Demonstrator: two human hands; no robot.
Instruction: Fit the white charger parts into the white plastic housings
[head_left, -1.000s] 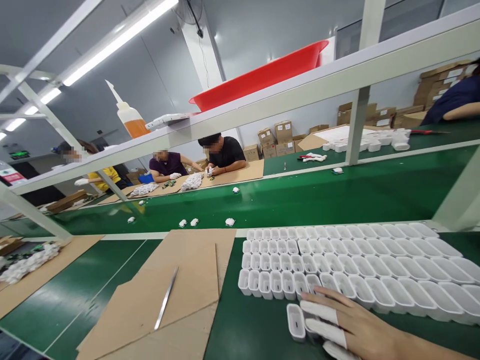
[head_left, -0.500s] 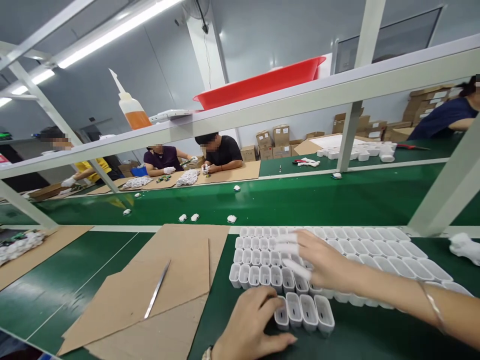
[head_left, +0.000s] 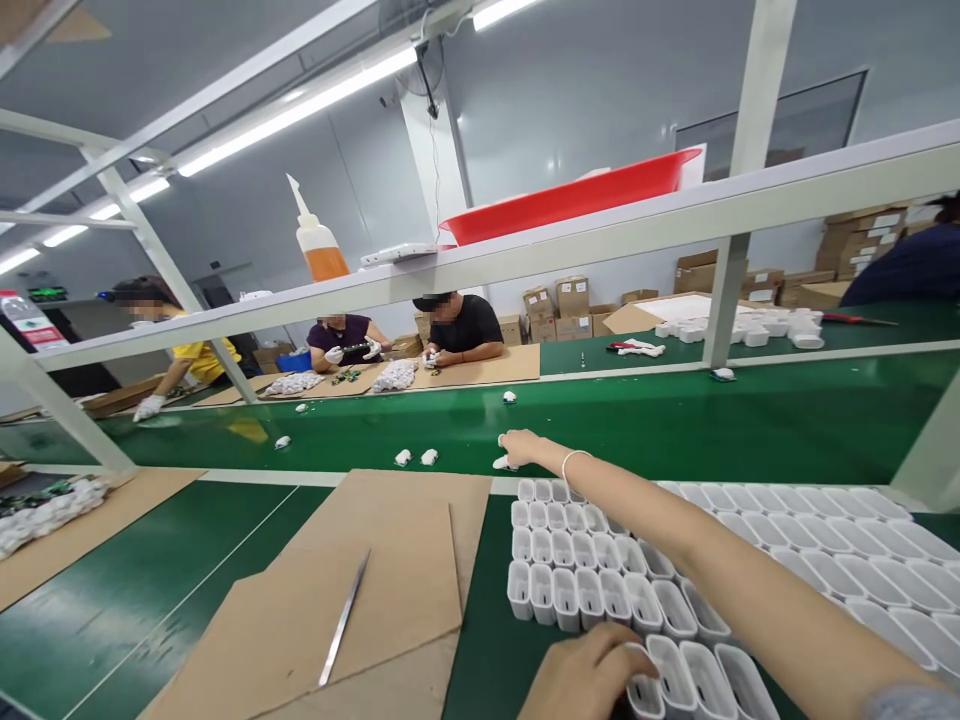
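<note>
My left hand point(head_left: 581, 672) is at the lower edge, its fingers curled against the leftmost white plastic cup point(head_left: 645, 692) of the short front row. Its thumb is hidden. My right arm stretches across the rows of cups to the green belt. There, my right hand point(head_left: 523, 447) has its fingers bent down and closed at a small white piece point(head_left: 504, 464); the fingertips are partly hidden. Open-topped white cups point(head_left: 585, 548) stand upright in several tight rows, some with a dark slot visible in the bottom.
Metal tweezers point(head_left: 345, 618) lie on cardboard point(head_left: 405, 560) to the left. More small white pieces point(head_left: 429, 457) rest on the belt point(head_left: 637, 410). Overhead runs a shelf with a red tray point(head_left: 570, 205) and a bottle of orange liquid point(head_left: 322, 250). Co-workers sit across the belt.
My right hand has moved from above the cups forward and left to the white piece on the belt. My left hand stays at the front row. The view has shifted.
</note>
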